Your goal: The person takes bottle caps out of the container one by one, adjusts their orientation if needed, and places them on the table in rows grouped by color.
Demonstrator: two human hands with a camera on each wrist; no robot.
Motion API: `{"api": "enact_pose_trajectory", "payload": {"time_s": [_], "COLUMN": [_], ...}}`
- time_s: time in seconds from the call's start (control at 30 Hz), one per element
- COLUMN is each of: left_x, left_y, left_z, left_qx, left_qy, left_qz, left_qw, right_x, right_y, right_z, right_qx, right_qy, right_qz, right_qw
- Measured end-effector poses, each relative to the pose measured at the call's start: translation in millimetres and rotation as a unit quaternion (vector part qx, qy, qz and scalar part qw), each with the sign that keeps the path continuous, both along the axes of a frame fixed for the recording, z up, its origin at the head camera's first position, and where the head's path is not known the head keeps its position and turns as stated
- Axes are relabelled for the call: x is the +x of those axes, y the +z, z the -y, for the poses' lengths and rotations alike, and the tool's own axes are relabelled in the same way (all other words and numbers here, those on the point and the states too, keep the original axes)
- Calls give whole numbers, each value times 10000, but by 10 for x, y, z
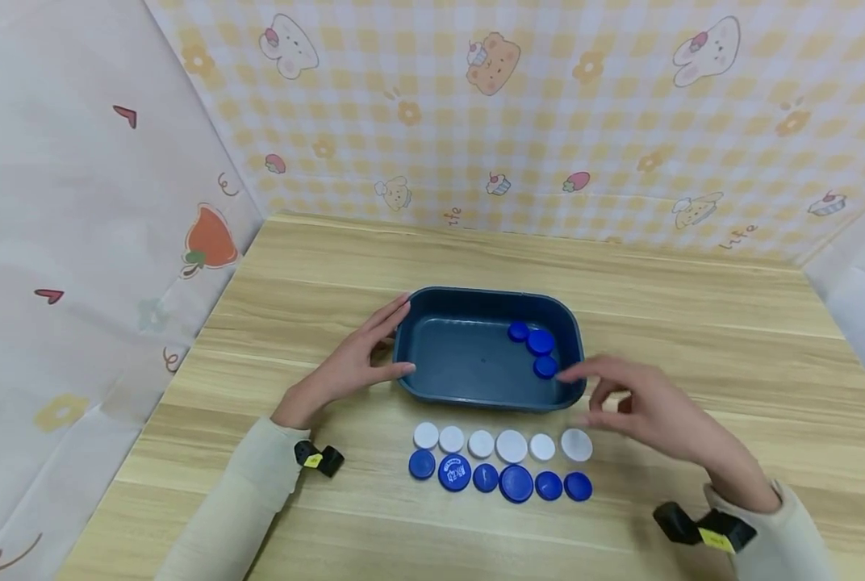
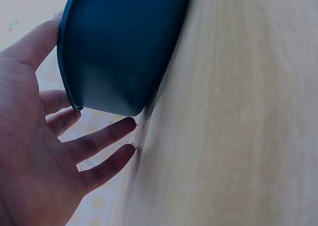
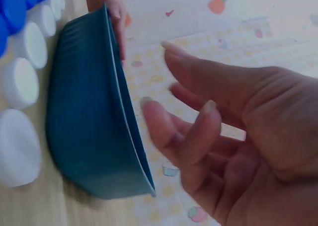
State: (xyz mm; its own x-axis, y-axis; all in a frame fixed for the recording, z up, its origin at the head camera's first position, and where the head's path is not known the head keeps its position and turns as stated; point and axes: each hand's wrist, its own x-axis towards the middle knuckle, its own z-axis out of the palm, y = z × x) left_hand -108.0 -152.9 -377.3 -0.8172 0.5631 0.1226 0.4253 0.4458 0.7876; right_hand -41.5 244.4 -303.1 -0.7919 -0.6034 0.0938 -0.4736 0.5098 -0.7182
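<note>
A dark blue-green plastic basin (image 1: 450, 397) stands on the wooden table. My left hand (image 1: 356, 355) touches its left end, thumb at the near side of the rim and fingers toward the far side; in the left wrist view the fingers (image 2: 107, 139) are spread and fairly straight. Three blue bottle caps, one of them the larger cap (image 1: 541, 342), lie inside at the right end. Over the basin's right edge hovers my right hand (image 1: 639, 399), slightly blurred. The right wrist view shows its thumb and fingertips apart, with nothing between them.
In front of the basin lies a row of several white caps (image 1: 511, 446), with a row of several blue caps (image 1: 516, 483) nearer to me. A patterned yellow check cloth (image 1: 440, 121) rises behind the table's back edge, and a white sheet (image 1: 77, 202) hangs on the left.
</note>
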Motion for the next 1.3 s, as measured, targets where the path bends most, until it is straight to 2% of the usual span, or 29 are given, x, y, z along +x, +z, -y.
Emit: {"api": "enact_pose_trajectory", "payload": {"time_s": [0.07, 0.2, 0.37, 0.5, 0.6, 0.87, 1.13, 1.3], "left_x": [6, 16, 20, 18, 13, 8, 14, 6], "left_y": [4, 9, 17, 15, 8, 10, 21, 2], "left_z": [2, 1, -11, -13, -3, 18, 20, 17], "left_qx": [-18, -41, 9, 6, -27, -44, -52, -20], "left_qy": [-11, -7, -45, -64, -47, -6, -9, -7], "left_qz": [-21, -28, -32, -27, -51, -38, -46, -15], "left_qw": [10000, 10000, 10000, 10000, 10000, 10000, 10000, 10000], "right_x": [-123, -356, -607, -733, -783, -861, -864, -863], "right_y": [27, 20, -70, -162, -214, -285, -353, -424], "right_z": [76, 252, 418, 500, 558, 676, 775, 816], "right_qx": [-117, -181, -143, -242, -120, 659, 789, 910], "right_qy": [-79, -307, -608, -798, -1028, -1453, -1506, -1485], "right_qz": [156, 769, 1273, 1691, 1765, 1383, 1635, 1472], "right_qw": [9998, 9964, 9899, 9821, 9788, 9775, 9718, 9736]}}
